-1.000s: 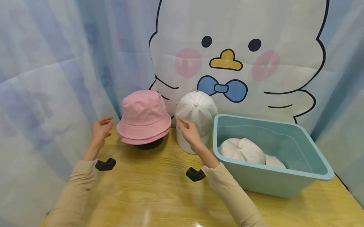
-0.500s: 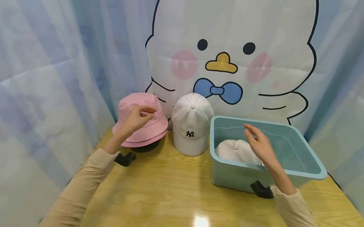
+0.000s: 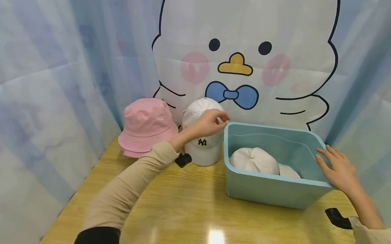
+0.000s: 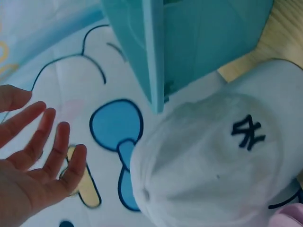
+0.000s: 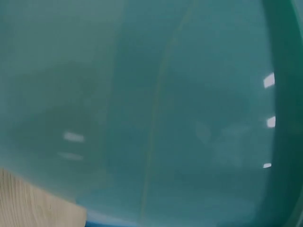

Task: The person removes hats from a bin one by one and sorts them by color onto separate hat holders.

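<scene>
My left hand (image 3: 210, 122) hovers before the white baseball cap (image 3: 202, 152), which has a dark NY emblem and stands against the curtain. Its fingertips come near the left rim of a teal plastic bin (image 3: 264, 191). In the left wrist view those fingers (image 4: 61, 142) are loosely bent and hold nothing. At the bin's right rim is my right hand (image 3: 340, 170), fingers spread over the edge; whether they press on it I cannot tell. A second white cap (image 3: 253, 160) lies inside the bin. Only teal plastic and some tabletop fill the right wrist view.
Stacked pink bucket hats (image 3: 147, 124) sit at the left, partly behind my left forearm. A curtain (image 3: 302, 39) with a cartoon bird hangs along the back and sides of the wooden table (image 3: 179, 214).
My left hand has moved right, from beside the pink hats past them to the bin's left rim. My right hand has gone from the standing white cap across to the bin's right rim.
</scene>
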A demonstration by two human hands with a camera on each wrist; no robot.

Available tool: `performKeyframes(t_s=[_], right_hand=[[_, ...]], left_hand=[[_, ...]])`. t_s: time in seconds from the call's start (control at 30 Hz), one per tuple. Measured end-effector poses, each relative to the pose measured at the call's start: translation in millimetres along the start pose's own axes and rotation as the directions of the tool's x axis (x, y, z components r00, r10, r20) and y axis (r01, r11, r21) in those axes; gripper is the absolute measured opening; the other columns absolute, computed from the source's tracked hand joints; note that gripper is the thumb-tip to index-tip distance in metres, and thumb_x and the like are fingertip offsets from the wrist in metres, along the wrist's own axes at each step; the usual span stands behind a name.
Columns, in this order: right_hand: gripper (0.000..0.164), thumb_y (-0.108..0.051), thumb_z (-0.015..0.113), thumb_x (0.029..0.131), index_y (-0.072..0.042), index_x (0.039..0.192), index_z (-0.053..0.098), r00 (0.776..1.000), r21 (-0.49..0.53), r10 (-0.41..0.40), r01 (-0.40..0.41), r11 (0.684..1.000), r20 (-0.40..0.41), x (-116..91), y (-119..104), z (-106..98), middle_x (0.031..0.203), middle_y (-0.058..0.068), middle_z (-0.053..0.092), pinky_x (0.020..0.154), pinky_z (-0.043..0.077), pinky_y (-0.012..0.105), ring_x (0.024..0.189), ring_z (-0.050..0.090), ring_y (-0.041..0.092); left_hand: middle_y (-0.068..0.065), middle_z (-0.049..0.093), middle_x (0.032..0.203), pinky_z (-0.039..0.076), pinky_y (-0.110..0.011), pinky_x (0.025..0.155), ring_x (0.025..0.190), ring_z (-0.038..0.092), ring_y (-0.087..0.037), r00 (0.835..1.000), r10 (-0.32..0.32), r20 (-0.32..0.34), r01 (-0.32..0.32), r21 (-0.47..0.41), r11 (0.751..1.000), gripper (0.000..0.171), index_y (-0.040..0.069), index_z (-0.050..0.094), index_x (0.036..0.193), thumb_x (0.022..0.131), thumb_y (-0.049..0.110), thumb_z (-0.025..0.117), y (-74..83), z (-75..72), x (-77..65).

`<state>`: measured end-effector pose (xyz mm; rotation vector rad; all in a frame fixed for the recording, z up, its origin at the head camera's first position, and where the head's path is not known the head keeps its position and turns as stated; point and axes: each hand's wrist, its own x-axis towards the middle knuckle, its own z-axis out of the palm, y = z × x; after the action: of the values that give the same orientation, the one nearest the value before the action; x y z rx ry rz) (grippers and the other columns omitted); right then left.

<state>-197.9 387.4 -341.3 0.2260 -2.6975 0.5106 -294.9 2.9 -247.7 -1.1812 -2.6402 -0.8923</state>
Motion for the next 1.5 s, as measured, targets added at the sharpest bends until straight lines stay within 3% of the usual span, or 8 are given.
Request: performKeyframes(t_s=[0.1, 0.2, 0.33, 0.57, 0.77, 0.97, 1.27, 1.5], right_hand=[[0.049, -0.033, 0.030, 0.097, 0.003, 0.130, 0.039, 0.999, -0.060, 0.030, -0.028, 0.998, 0.036, 3.8, -2.4, -0.5, 0.142, 0.029, 0.020, 0.086, 0.012, 0.072, 0.127, 0.012, 0.053], [0.051, -0.035, 0.028, 0.097, 0.002, 0.131, 0.038, 0.997, -0.072, 0.053, -0.050, 0.996, 0.049, 6.7, -6.1, -1.7, 0.142, 0.029, 0.020, 0.086, 0.011, 0.070, 0.127, 0.013, 0.052], [0.053, -0.037, 0.026, 0.097, 0.002, 0.131, 0.038, 0.995, -0.083, 0.070, -0.065, 0.994, 0.065, 8.3, -9.1, -1.8, 0.141, 0.030, 0.021, 0.085, 0.013, 0.070, 0.125, 0.016, 0.053], [0.053, -0.038, 0.027, 0.097, 0.000, 0.133, 0.037, 0.993, -0.068, 0.089, -0.084, 0.994, 0.080, 6.7, -9.2, 0.5, 0.142, 0.030, 0.019, 0.084, 0.013, 0.071, 0.125, 0.015, 0.053], [0.054, -0.038, 0.027, 0.097, 0.000, 0.134, 0.034, 0.991, -0.052, 0.100, -0.095, 0.994, 0.089, 4.7, -10.1, 1.3, 0.143, 0.029, 0.015, 0.082, 0.014, 0.071, 0.122, 0.016, 0.056], [0.053, -0.037, 0.028, 0.097, 0.000, 0.135, 0.034, 0.991, -0.034, 0.106, -0.103, 0.994, 0.084, 2.5, -10.1, 1.7, 0.143, 0.029, 0.015, 0.080, 0.015, 0.071, 0.120, 0.017, 0.058], [0.052, -0.035, 0.029, 0.097, 0.001, 0.134, 0.034, 0.992, -0.026, 0.112, -0.110, 0.994, 0.062, 0.0, -4.6, 1.1, 0.143, 0.030, 0.016, 0.076, 0.018, 0.070, 0.116, 0.022, 0.059], [0.053, -0.036, 0.028, 0.097, 0.000, 0.135, 0.032, 0.990, -0.021, 0.132, -0.131, 0.991, 0.059, -2.3, -2.2, -0.9, 0.143, 0.030, 0.014, 0.077, 0.016, 0.070, 0.116, 0.020, 0.060]], left_hand=[[-0.011, 0.060, 0.108, 0.046, -0.024, 0.082, 0.098, 0.056, -0.019, 0.992, 0.073, 0.101, -0.085, 0.117, 0.990, 0.026, 0.004, 0.059, 0.113, 0.090, 0.012, 0.049, 9.9, 19.8, 14.0], [-0.006, 0.058, 0.111, 0.047, -0.027, 0.080, 0.101, 0.056, -0.017, 0.977, 0.097, 0.189, -0.144, 0.254, 0.957, 0.027, 0.010, 0.058, 0.115, 0.091, 0.017, 0.048, 15.3, 42.9, 24.2], [0.000, 0.058, 0.111, 0.045, -0.035, 0.079, 0.100, 0.054, -0.018, 0.965, 0.068, 0.254, -0.169, 0.402, 0.900, 0.027, 0.018, 0.059, 0.116, 0.091, 0.024, 0.050, 16.5, 73.0, 31.7], [0.005, 0.058, 0.117, 0.032, -0.053, 0.097, 0.107, 0.051, -0.018, 0.946, 0.014, 0.323, -0.184, 0.502, 0.845, 0.029, 0.023, 0.059, 0.117, 0.089, 0.028, 0.053, 16.2, 106.1, 38.5], [0.007, 0.060, 0.112, 0.029, -0.056, 0.099, 0.102, 0.051, -0.018, 0.930, 0.013, 0.366, -0.242, 0.587, 0.773, 0.023, 0.027, 0.060, 0.111, 0.092, 0.025, 0.049, 12.5, 122.5, 40.1], [0.004, 0.062, 0.110, 0.032, -0.055, 0.096, 0.101, 0.054, -0.020, 0.919, 0.025, 0.394, -0.286, 0.622, 0.728, 0.031, 0.025, 0.051, 0.124, 0.095, 0.026, 0.042, 12.0, 133.6, 40.6], [-0.003, 0.059, 0.110, 0.035, -0.052, 0.093, 0.095, 0.054, -0.024, 0.920, 0.022, 0.391, -0.281, 0.620, 0.732, 0.028, 0.019, 0.051, 0.121, 0.095, 0.022, 0.041, 19.1, 139.3, 42.2], [-0.003, 0.059, 0.104, 0.037, -0.040, 0.077, 0.076, 0.046, -0.017, 0.942, 0.087, 0.324, -0.285, 0.634, 0.719, 0.024, 0.016, 0.054, 0.110, 0.097, 0.017, 0.035, 28.1, 129.1, 46.7]])
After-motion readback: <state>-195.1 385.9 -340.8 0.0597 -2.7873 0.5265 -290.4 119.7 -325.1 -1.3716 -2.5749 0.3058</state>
